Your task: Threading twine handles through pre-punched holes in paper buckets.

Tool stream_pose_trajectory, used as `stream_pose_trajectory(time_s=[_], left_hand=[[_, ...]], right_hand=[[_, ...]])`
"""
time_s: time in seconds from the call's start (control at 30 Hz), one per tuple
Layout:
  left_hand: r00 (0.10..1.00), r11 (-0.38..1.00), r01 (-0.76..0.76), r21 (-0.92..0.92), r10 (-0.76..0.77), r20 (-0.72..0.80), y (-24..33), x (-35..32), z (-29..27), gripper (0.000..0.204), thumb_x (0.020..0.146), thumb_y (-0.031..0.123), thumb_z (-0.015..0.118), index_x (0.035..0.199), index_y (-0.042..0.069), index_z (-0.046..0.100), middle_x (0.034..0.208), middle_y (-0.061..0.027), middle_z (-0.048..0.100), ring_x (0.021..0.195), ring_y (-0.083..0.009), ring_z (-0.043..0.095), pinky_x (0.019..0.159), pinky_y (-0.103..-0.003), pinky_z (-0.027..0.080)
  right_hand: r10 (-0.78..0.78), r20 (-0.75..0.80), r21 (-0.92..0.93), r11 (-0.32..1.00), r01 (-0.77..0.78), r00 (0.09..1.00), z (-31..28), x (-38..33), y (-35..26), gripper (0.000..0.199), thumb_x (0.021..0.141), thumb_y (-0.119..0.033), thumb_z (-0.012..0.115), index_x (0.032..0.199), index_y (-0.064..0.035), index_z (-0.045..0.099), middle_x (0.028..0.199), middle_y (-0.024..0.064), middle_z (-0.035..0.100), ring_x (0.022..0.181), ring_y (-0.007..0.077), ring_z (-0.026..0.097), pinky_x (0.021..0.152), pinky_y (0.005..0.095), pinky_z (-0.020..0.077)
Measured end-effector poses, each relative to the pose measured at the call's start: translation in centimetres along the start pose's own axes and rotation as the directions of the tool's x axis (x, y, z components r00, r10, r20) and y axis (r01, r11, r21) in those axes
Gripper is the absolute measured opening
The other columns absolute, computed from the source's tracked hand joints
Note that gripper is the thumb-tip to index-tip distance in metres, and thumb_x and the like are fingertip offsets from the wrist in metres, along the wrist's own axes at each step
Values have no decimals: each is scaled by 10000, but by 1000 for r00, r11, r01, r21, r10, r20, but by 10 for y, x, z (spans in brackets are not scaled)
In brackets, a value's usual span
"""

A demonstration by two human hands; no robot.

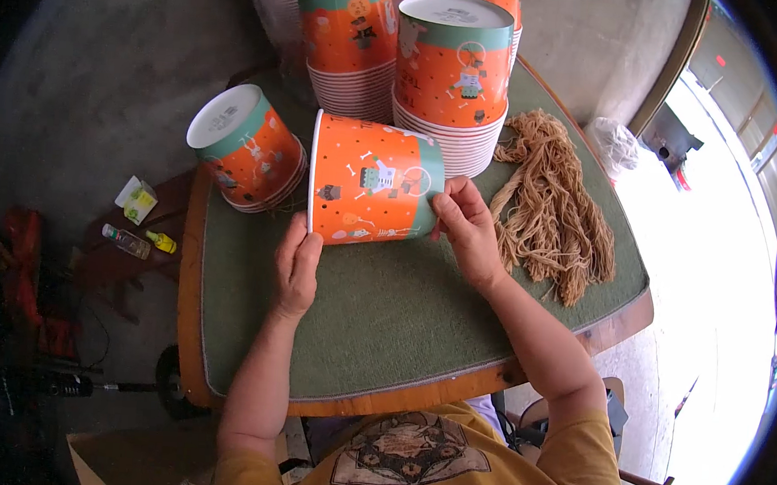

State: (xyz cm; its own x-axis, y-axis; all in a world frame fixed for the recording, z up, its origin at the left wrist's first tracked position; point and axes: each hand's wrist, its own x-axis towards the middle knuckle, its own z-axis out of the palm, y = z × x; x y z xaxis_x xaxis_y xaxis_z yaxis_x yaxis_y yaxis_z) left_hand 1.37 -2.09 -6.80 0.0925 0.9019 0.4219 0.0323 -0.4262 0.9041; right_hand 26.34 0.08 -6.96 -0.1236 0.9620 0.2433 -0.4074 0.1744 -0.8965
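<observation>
Between my two hands, an orange paper bucket with a teal band and cartoon figures lies on its side above the green-topped table. My left hand grips its white rim at the left. At the teal base end, my right hand pinches the bucket, thumb on the near side and other fingers partly hidden behind it. Just beyond stand upside-down stacks of matching buckets, a tall one and another to its left. A short stack sits at the table's left edge.
A bundle of tan string lies on the right of the green mat. Plastic-wrapped stacks stand at the back. On a low bench left of the table are a clear bottle and a small yellow bottle. An open cardboard box is lower left.
</observation>
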Motion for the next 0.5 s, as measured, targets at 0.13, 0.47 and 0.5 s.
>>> stream_pose_trajectory(time_s=[0.13,0.47,0.5], left_hand=[[996,993,-60,-99,53,-77,-1,6,1,321,1020,198,393,1233,-3,525,1141,-58,579,1007,-99,495,909,-266,394],[989,956,-25,-292,-20,-148,1,14,0,358,1024,171,421,1317,-22,495,1282,-77,557,1167,-130,488,1031,-308,361],[989,956,-24,-293,-20,-148,0,13,0,358,1024,171,421,1317,-22,495,1282,-77,557,1167,-130,488,1031,-308,361]], right_hand=[[18,108,-153,988,-2,994,2,-2,5,218,947,-217,672,1010,-87,509,879,-50,521,768,37,470,661,214,424],[-44,190,-203,976,83,981,3,-4,10,199,944,-200,680,914,-66,536,821,-53,538,743,39,487,674,211,429],[-44,189,-203,976,83,981,3,-4,9,199,944,-200,680,914,-66,536,821,-53,538,743,39,487,674,211,429]])
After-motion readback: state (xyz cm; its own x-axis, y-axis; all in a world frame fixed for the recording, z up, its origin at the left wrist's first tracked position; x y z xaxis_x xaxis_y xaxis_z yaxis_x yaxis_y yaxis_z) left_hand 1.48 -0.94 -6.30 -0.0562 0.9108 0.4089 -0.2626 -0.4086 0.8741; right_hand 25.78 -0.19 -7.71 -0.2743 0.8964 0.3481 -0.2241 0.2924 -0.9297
